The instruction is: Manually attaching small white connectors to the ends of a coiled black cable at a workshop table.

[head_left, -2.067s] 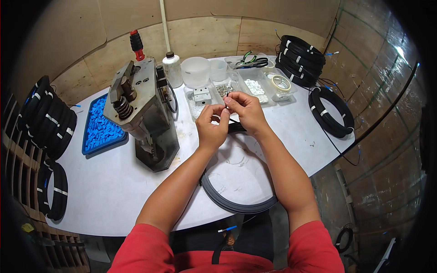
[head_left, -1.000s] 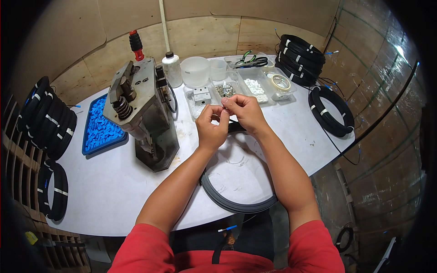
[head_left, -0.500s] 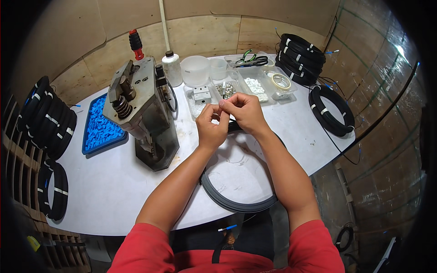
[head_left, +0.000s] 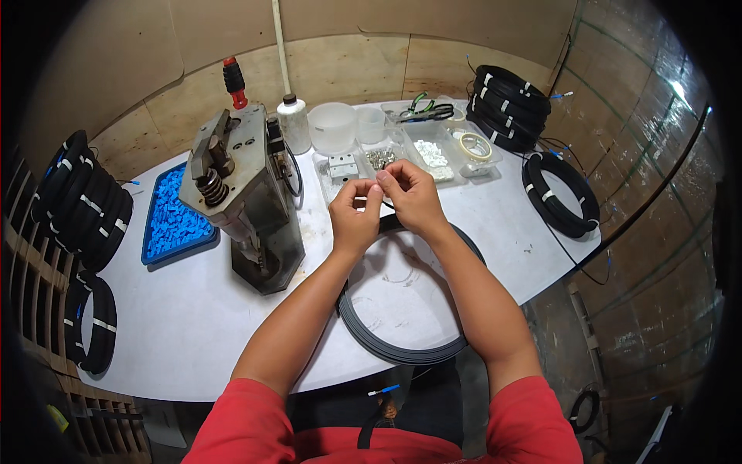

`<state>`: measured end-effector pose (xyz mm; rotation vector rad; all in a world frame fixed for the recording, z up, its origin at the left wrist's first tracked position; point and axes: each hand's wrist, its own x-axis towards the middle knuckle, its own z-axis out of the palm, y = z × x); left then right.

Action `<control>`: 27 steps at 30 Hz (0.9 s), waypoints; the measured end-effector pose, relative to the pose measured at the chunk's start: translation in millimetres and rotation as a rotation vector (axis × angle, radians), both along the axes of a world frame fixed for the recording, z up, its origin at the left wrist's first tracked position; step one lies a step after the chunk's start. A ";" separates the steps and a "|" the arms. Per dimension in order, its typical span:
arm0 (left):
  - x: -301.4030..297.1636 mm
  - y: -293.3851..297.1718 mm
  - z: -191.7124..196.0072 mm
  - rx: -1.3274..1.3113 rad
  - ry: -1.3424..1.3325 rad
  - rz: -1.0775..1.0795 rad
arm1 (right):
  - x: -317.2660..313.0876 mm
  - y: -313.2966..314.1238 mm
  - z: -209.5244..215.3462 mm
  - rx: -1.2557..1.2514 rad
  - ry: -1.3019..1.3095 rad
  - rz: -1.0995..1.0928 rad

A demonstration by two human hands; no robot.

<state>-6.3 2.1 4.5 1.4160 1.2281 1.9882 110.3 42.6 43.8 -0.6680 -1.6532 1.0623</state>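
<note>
My left hand (head_left: 356,218) and my right hand (head_left: 417,203) meet above the table with fingertips pinched together, closed on the end of a thin black cable (head_left: 389,206). The fingers cover most of that end, so its tip is hidden. Below them lies a large coil of black cable (head_left: 402,356), flat on the table and reaching over its front edge. My forearms pass over its two sides. Just beyond the fingertips are a clear tray with small metal parts (head_left: 379,158) and a grey metal block (head_left: 342,167).
A heavy metal press (head_left: 251,201) stands left of my arms, beside a blue tray (head_left: 202,241) of small blue pieces. White parts (head_left: 431,153), a tape roll (head_left: 474,145), pliers (head_left: 427,114), tubs (head_left: 332,127) and a bottle (head_left: 293,124) line the back. Cable coils are stacked left (head_left: 81,201) and right (head_left: 510,107).
Both hands have come slightly lower and nearer to me, still pinched together. The white-tipped cable end that showed above the fingers is now out of sight. The view has shifted a little.
</note>
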 end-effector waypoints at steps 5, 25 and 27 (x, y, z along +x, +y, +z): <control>-30.4 4.9 13.3 -0.058 0.180 0.117 | 2.8 5.4 -3.0 -0.053 0.028 -0.006; -58.4 75.3 33.0 -0.818 1.333 0.070 | -2.6 1.7 -4.0 -0.067 -0.031 0.126; -56.3 71.9 32.9 -0.823 1.285 0.075 | -1.2 1.7 -4.4 -0.082 -0.041 0.126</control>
